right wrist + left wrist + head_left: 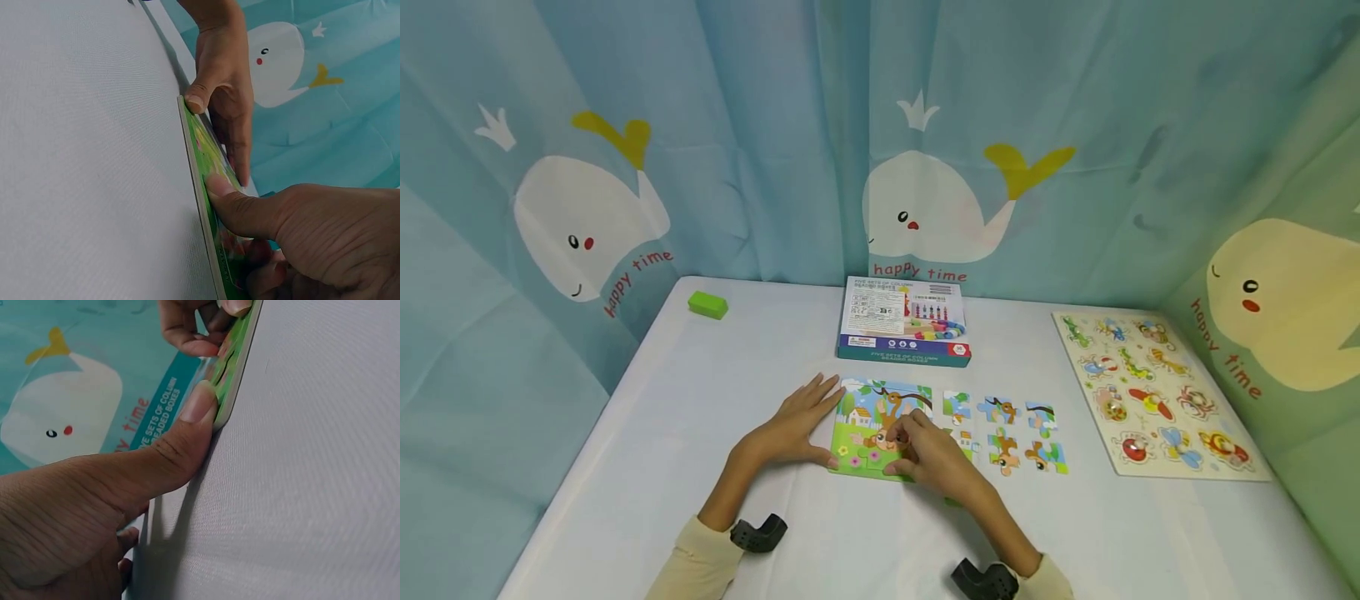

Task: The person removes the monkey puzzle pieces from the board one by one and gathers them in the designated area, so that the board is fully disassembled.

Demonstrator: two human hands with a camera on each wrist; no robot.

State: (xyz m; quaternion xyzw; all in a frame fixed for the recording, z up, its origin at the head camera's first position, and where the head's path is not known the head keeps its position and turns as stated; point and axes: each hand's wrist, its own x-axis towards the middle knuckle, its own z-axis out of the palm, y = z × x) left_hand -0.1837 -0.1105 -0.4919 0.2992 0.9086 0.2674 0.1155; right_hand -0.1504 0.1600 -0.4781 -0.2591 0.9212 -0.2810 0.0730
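A jigsaw board (859, 417) with a monkey, house and flowers lies on the white table. At its left side my left hand (793, 425) is spread, the thumb (199, 403) resting on the near corner and the straight fingers along the far left edge. My right hand (934, 454) is over the board's right half. Its thumb (220, 186) touches the board near the front edge, while the other fingers curl down onto the picture. I cannot tell whether a piece is between them. Loose puzzle pieces, including a monkey-face piece (1003, 450), lie right of the board.
Behind the board sits a beaded-toy box (898, 321). A wooden insect peg puzzle (1157, 392) lies at the right, and a green block (707, 305) at the far left corner. Blue whale-print curtains (775, 150) border the table.
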